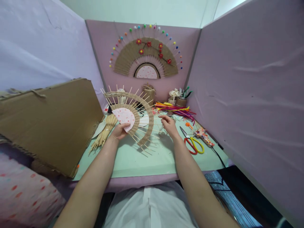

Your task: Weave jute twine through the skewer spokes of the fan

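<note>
Crowding the tabletop (142,161) around the half-woven fan (125,116): leaning cardboard (52,123) at left, a stick bundle (104,133), scissors (193,143), bright pipe cleaners (175,109). A cup (181,102) behind holds tools. The left hand (120,131) has its grip pinched on the fan's pink centre, raised off the tabletop; the right hand (169,125) has its grip pressed together beside the rim.

The left hand (120,130) grips a half-woven stick fan (133,115) by its pink centre over the green table (142,160), while the right hand (169,124) pinches twine just right of it, scissors (193,142) lying farther right.
</note>
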Available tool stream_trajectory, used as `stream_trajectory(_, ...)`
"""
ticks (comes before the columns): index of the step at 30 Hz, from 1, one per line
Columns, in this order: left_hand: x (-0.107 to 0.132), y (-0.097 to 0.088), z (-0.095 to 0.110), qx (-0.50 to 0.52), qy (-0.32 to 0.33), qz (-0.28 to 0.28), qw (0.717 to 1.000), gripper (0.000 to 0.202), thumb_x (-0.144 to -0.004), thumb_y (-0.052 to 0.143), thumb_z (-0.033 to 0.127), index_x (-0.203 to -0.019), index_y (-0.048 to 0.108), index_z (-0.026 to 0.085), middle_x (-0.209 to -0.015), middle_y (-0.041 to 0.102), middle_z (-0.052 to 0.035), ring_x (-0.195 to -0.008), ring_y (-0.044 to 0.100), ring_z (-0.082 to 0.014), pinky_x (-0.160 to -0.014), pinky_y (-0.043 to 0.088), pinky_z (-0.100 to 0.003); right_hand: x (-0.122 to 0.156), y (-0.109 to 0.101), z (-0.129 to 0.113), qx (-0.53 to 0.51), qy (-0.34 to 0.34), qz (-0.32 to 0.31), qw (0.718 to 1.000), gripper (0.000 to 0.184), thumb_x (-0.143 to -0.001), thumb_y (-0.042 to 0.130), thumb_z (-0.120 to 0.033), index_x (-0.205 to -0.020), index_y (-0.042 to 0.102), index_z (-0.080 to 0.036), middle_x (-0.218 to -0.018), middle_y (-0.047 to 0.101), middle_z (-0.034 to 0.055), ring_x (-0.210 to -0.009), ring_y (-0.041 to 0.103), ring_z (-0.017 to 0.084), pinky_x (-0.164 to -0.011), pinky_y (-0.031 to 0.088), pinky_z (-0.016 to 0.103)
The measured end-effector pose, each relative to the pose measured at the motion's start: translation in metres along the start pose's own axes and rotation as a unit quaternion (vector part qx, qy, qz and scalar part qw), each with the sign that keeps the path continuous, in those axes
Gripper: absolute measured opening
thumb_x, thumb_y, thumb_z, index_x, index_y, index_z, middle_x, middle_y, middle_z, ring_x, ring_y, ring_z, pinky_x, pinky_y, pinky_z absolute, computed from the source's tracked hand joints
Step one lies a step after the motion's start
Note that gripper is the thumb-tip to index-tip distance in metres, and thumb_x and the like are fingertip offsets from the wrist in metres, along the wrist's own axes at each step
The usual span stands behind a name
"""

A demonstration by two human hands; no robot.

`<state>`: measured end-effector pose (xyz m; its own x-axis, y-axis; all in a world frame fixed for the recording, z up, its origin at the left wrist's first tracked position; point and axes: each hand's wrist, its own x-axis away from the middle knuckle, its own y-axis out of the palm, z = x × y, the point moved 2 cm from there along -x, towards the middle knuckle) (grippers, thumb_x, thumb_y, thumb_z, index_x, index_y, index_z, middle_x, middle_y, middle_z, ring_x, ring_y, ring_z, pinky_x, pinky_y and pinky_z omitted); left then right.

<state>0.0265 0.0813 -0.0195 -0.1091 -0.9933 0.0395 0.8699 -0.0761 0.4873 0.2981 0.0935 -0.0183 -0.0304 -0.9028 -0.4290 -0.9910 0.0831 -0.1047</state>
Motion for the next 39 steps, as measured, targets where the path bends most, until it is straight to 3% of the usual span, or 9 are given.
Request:
stream_trajectory(7, 0.0, 0.001, 0.0, -0.007, -0.001, 0.01, 1.0, 0.032, -0.063, 0.061, 0.004, -0.094, 0.066, 0.007, -0.085, 0.073, -0.0128, -0.074, 0.069, -0.023, -0.072, 0.056, -0.034, 0.001, -0.001, 0.003, 0.166, -0.153, 0.048, 0.973, 0.026, -0.078, 0.043, -0.019, -0.09, 0.066, -0.018, -0.084, 0.057, 0.0056, -0.071, 0.05, 0.015, -0.068, 0.041, 0.029)
stream_trajectory(15, 0.003, 0.005, 0.004, 0.001, 0.008, 0.021, 1.0, 0.035, -0.063, 0.061, 0.002, -0.097, 0.066, 0.007, -0.086, 0.073, -0.0121, -0.078, 0.069, -0.0234, -0.074, 0.056, -0.033, 0.006, -0.002, -0.007, 0.156, -0.156, 0.055, 0.974, 0.026, -0.078, 0.043, -0.019, -0.09, 0.066, -0.019, -0.082, 0.055, 0.0052, -0.069, 0.048, 0.015, -0.065, 0.04, 0.028)
stream_trajectory(25, 0.003, 0.005, 0.005, 0.02, 0.015, 0.027, 0.999, 0.041, -0.064, 0.06, 0.003, -0.104, 0.063, 0.007, -0.086, 0.073, -0.0124, -0.08, 0.069, -0.0247, -0.073, 0.057, -0.033, 0.008, 0.001, -0.013, 0.061, -0.096, 0.045, 0.993, 0.019, -0.074, 0.053, -0.03, -0.078, 0.068, -0.02, -0.075, 0.059, 0.0037, -0.062, 0.045, 0.014, -0.06, 0.036, 0.028)
stream_trajectory(28, 0.004, 0.004, 0.006, 0.027, 0.017, 0.024, 0.999, 0.037, -0.065, 0.058, 0.003, -0.101, 0.064, 0.007, -0.084, 0.073, -0.0117, -0.079, 0.069, -0.0244, -0.07, 0.057, -0.031, 0.006, -0.001, -0.009, -0.005, -0.027, 0.038, 0.999, 0.019, -0.071, 0.056, -0.033, -0.078, 0.068, -0.019, -0.066, 0.055, 0.001, -0.056, 0.041, 0.011, -0.053, 0.032, 0.025)
stream_trajectory(34, 0.005, 0.001, 0.006, 0.025, 0.008, -0.006, 1.0, 0.042, -0.066, 0.057, 0.005, -0.107, 0.062, 0.007, -0.087, 0.073, -0.013, -0.08, 0.07, -0.0255, -0.072, 0.057, -0.033, 0.004, 0.001, -0.006, -0.208, 0.111, -0.072, 0.969, 0.024, -0.066, 0.064, -0.038, -0.078, 0.066, -0.017, -0.054, 0.035, -0.0057, -0.046, 0.023, 0.005, -0.043, 0.015, 0.021)
stream_trajectory(39, 0.007, 0.004, 0.004, 0.025, 0.005, -0.029, 0.999, 0.04, -0.066, 0.057, 0.006, -0.105, 0.063, 0.008, -0.087, 0.073, -0.0131, -0.082, 0.069, -0.026, -0.073, 0.056, -0.033, 0.011, 0.011, -0.01, -0.23, 0.171, -0.16, 0.945, 0.027, -0.059, 0.073, -0.035, -0.077, 0.064, -0.017, -0.054, 0.035, -0.007, -0.046, 0.023, 0.004, -0.043, 0.012, 0.02)
